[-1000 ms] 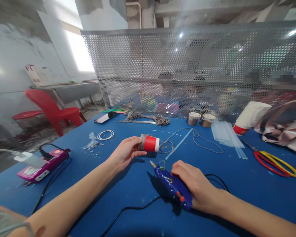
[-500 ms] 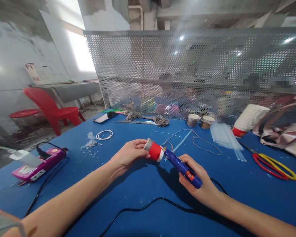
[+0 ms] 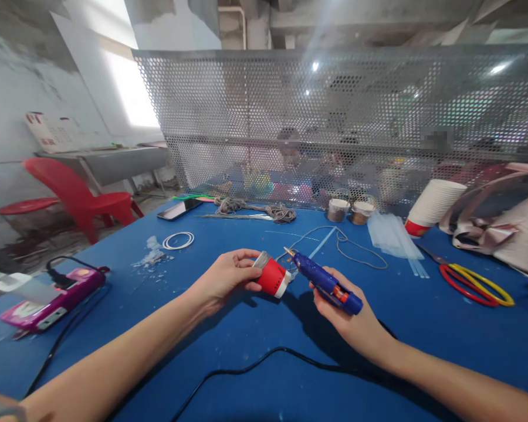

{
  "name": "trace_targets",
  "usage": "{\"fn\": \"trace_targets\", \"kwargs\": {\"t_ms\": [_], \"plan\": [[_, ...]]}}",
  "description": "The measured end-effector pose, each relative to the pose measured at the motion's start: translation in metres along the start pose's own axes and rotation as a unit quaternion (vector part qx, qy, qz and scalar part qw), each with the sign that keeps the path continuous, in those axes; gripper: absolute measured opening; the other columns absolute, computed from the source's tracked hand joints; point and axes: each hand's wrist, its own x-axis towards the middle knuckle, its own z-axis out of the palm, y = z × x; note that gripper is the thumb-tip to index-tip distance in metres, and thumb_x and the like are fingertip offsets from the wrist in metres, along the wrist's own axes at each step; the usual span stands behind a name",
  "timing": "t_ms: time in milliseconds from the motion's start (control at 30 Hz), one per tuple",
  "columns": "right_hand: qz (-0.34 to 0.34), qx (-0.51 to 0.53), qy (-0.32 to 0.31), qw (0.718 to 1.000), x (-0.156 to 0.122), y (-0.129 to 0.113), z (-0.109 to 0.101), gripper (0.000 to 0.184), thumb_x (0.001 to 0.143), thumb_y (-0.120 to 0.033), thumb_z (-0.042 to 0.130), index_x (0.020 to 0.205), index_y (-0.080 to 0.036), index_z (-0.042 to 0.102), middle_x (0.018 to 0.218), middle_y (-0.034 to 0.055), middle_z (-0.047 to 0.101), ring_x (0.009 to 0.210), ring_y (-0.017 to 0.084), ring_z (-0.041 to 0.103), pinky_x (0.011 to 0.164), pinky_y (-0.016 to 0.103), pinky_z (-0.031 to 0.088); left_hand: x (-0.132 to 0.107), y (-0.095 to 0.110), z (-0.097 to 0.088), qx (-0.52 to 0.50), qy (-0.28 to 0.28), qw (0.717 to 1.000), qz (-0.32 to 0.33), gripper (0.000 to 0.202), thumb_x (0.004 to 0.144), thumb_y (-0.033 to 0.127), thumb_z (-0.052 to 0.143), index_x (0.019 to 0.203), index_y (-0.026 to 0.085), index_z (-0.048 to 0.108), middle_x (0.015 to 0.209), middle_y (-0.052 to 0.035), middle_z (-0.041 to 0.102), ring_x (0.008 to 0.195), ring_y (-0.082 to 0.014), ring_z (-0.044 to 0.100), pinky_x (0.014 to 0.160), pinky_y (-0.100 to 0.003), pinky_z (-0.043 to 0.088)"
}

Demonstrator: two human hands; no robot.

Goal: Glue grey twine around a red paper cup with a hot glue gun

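Note:
Between the fingers and thumb of my left hand (image 3: 231, 278) is a red paper cup (image 3: 273, 278), tipped on its side. Grey cord wraps the cup's end near my fingers, and its white end points right and down. My right hand (image 3: 345, 305) grips a blue glue gun (image 3: 323, 278) by its handle, which my fingers mostly hide. The gun's metal nozzle points up and left, just above the cup and apart from it. Grey cord (image 3: 361, 258) lies in a loose loop on the table behind, beside a clear glue stick (image 3: 323, 243).
Red-and-yellow scissors (image 3: 475, 284), clear glue sticks (image 3: 393, 234) and stacked paper cups (image 3: 435, 205) lie right. Two wrapped cups (image 3: 338, 211) stand by the perforated screen (image 3: 202, 117). Left are a purple power strip (image 3: 55, 302), white rings (image 3: 178, 240) and glue scraps. A black cable (image 3: 246, 358) crosses the front.
The glue gun's nozzle has lifted away from the cup's edge and now points above it. The cup has tilted slightly lower at its white end. The whole view has shifted a little.

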Motion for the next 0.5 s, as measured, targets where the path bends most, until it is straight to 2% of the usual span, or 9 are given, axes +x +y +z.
{"fn": "trace_targets", "kwargs": {"t_ms": [233,400,500], "plan": [[0.042,0.024,0.013,0.999,0.0046,-0.0029,0.0011,0.016,0.073,-0.025,0.055,0.088,-0.020,0.055,0.072,0.0003,0.058,0.062,0.014,0.053,0.056,0.025,0.044,-0.0013,0.0024,-0.0011,-0.036,-0.025,0.999,-0.028,0.016,0.070,0.010,0.072,0.085,0.011,0.070,0.086,-0.0099,0.073,0.065,-0.0124,0.069,0.059,-0.019,0.058],[0.045,0.038,0.011,0.998,0.0044,-0.0023,-0.0001,0.015,0.074,-0.023,0.055,0.088,-0.019,0.056,0.075,0.0006,0.058,0.064,0.014,0.053,0.061,0.027,0.045,-0.0001,0.0015,-0.0023,-0.006,-0.003,1.000,-0.003,0.026,0.061,0.005,0.072,0.085,0.012,0.067,0.069,-0.0038,0.070,0.050,-0.0096,0.062,0.048,-0.019,0.053],[0.048,0.057,0.014,0.997,0.0054,-0.0031,-0.0020,0.014,0.076,-0.023,0.056,0.089,-0.019,0.055,0.076,0.0002,0.058,0.064,0.013,0.053,0.063,0.028,0.046,-0.0005,0.0007,-0.0022,0.033,-0.015,0.999,0.017,0.030,0.058,0.006,0.070,0.087,0.013,0.066,0.067,-0.0023,0.069,0.050,-0.0099,0.060,0.046,-0.019,0.050]]}}
